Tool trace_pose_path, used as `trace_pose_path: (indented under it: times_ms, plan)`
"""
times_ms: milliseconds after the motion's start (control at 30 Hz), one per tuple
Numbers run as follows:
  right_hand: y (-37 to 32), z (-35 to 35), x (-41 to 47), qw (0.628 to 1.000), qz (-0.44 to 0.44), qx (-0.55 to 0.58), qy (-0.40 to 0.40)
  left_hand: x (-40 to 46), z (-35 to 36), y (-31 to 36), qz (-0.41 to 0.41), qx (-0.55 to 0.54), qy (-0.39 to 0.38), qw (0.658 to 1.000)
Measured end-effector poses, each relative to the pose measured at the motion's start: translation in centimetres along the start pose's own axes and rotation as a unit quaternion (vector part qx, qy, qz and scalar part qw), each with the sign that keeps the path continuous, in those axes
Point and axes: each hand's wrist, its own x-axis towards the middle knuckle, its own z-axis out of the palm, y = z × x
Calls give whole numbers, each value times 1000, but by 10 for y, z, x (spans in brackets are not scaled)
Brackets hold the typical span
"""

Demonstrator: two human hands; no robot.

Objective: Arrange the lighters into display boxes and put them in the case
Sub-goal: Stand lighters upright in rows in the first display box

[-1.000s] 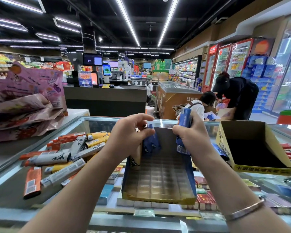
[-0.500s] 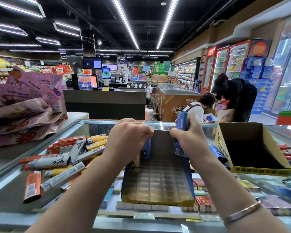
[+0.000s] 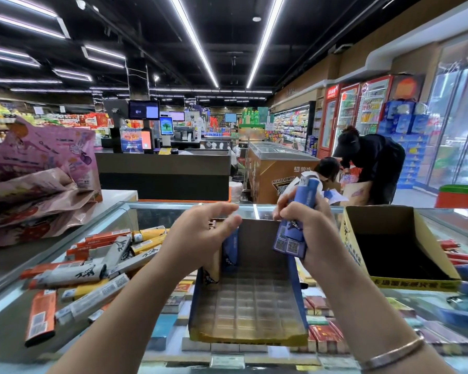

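Note:
A blue and yellow display box (image 3: 247, 337) with a gridded insert stands on the glass case (image 3: 16, 306) in front of me. One blue lighter (image 3: 230, 251) stands upright in the box's back left corner. My left hand (image 3: 197, 241) hovers right over it with finger and thumb loosely spread; the lighter's top is hidden behind the thumb. My right hand (image 3: 316, 233) grips a bundle of blue lighters (image 3: 300, 211) above the back right corner. A pile of orange, grey and yellow lighters (image 3: 92, 271) lies on the glass to the left.
An empty yellow display box (image 3: 430, 284) stands at the right, with blue and red lighters (image 3: 462, 255) beyond it. Pink bags (image 3: 38, 171) are heaped at the far left. Cigarette packs (image 3: 324, 336) show under the glass. Two people (image 3: 362, 163) bend by a freezer behind.
My left hand has loosened its pinch on the blue lighter standing in the back left corner. My right hand has lifted its bundle slightly.

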Motion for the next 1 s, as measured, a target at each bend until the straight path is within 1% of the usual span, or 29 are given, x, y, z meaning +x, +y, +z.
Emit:
trace_pose_path:
  times_ms: [67,133,200,267,300,400,533,667,733,767,833,900,1000]
  plan:
    - [-1,0,-1,989,32,134,-56,0,0,5,16,-41,22,999]
    - [-1,0,-3,977,58,185,-90,-3,1,11,40,-48,20,998]
    - [1,0,-5,971,77,196,-113,-6,3,16,89,9,-5,996]
    - [2,2,-7,964,86,202,-150,-9,8,19,144,89,-36,985]
    - [2,3,-8,962,86,194,-171,-9,10,20,155,107,-41,981]
    - [1,5,-9,963,77,143,-216,-10,11,20,159,99,-24,982]
    - [4,11,-13,957,85,131,-244,-11,10,19,129,78,-12,988]
    - [5,15,-18,961,82,119,-237,-9,10,19,86,-29,-44,995]
    - [3,15,-17,964,76,126,-222,-8,11,17,78,-50,-37,995]
    - [2,15,-16,970,69,117,-202,-8,10,15,75,-55,-23,995]
    - [1,11,-13,987,52,82,-129,-8,9,12,66,-73,2,995]
    - [1,7,-9,995,44,57,-65,-7,7,9,63,-100,8,993]
    - [0,5,-8,998,46,31,-32,-5,7,7,76,-103,14,992]
